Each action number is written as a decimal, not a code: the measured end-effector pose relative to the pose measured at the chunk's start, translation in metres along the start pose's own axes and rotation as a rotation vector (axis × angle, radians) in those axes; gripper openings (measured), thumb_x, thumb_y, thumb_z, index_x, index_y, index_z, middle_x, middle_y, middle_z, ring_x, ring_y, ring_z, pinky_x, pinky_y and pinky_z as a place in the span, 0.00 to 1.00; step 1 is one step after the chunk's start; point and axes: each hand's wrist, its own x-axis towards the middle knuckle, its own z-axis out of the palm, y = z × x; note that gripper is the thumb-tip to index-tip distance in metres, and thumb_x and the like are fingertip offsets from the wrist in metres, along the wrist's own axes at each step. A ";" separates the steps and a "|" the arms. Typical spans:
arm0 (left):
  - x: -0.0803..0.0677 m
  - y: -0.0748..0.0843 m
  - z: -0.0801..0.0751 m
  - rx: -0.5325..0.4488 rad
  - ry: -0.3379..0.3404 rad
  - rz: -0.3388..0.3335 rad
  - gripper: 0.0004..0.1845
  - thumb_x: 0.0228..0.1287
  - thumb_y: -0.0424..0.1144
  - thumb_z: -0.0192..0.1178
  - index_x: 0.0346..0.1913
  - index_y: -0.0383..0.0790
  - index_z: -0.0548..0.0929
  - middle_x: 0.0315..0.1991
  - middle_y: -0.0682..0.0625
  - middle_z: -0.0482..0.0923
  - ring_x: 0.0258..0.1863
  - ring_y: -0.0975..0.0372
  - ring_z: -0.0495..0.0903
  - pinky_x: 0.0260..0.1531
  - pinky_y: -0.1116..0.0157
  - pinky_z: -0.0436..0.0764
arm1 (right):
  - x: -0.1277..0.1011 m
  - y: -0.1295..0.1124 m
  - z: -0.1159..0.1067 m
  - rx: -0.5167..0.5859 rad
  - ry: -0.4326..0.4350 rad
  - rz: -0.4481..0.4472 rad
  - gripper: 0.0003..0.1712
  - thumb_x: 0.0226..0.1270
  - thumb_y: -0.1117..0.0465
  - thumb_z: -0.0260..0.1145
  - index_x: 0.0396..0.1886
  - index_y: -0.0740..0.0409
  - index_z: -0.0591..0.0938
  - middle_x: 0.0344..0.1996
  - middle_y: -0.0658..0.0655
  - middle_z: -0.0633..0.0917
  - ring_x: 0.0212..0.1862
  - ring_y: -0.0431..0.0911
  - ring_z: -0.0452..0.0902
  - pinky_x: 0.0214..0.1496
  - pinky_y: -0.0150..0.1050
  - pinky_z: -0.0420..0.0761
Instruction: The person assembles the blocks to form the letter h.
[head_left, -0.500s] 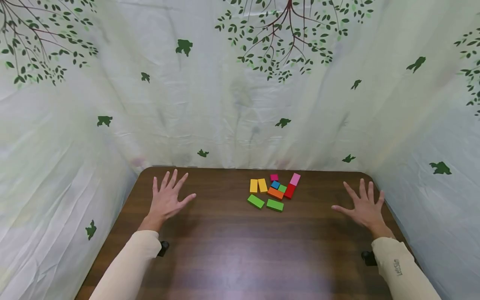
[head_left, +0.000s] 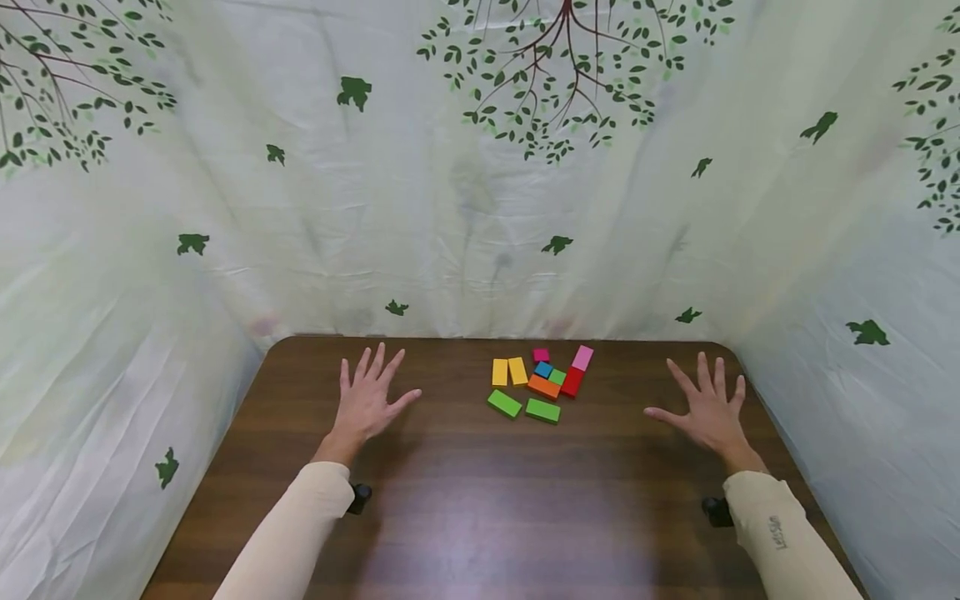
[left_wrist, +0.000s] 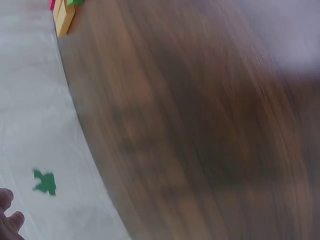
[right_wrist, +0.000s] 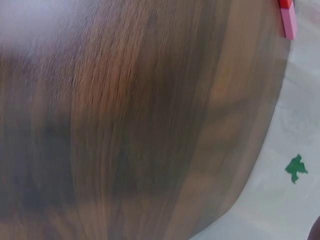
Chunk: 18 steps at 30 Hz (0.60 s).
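Observation:
Both hands are spread with straight fingers and hold nothing. In the head view my left hand [head_left: 366, 404] is over the table left of a group of coloured blocks; my right hand [head_left: 708, 412] is over it on the right. Two yellow blocks [head_left: 500, 372] lie nearest the left hand. In front of them lie two green oblong blocks [head_left: 542, 411]. An orange block [head_left: 543, 386], a blue block [head_left: 543, 369] and a small green block [head_left: 557, 377] touch one another. Beside them a red block [head_left: 572, 382] meets a pink block [head_left: 582, 358], and a magenta block [head_left: 541, 355] lies behind.
The brown wooden table [head_left: 480, 517] has rounded far corners. A pale curtain [head_left: 315, 208] printed with branches and green leaves hangs along its back and sides. Each wrist carries a small black camera, such as the left one [head_left: 361, 498].
My left hand has moved right, closer to the blocks. The right hand has shifted slightly left, and the whole head view has shifted a little. The blocks keep their arrangement.

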 end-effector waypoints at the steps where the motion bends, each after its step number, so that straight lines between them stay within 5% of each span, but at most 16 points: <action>1: 0.001 0.003 0.003 -0.003 -0.001 0.002 0.43 0.63 0.66 0.52 0.75 0.47 0.57 0.76 0.37 0.47 0.74 0.43 0.42 0.68 0.38 0.31 | 0.001 -0.002 0.001 0.001 0.001 0.001 0.58 0.55 0.27 0.60 0.78 0.39 0.44 0.74 0.70 0.34 0.72 0.65 0.17 0.63 0.70 0.19; 18: 0.024 0.068 0.058 -0.055 -0.024 0.056 0.42 0.62 0.66 0.54 0.74 0.50 0.59 0.75 0.40 0.51 0.73 0.46 0.51 0.68 0.38 0.40 | 0.024 -0.037 0.028 0.037 -0.006 -0.026 0.58 0.52 0.26 0.63 0.77 0.41 0.51 0.76 0.68 0.38 0.74 0.63 0.19 0.65 0.69 0.22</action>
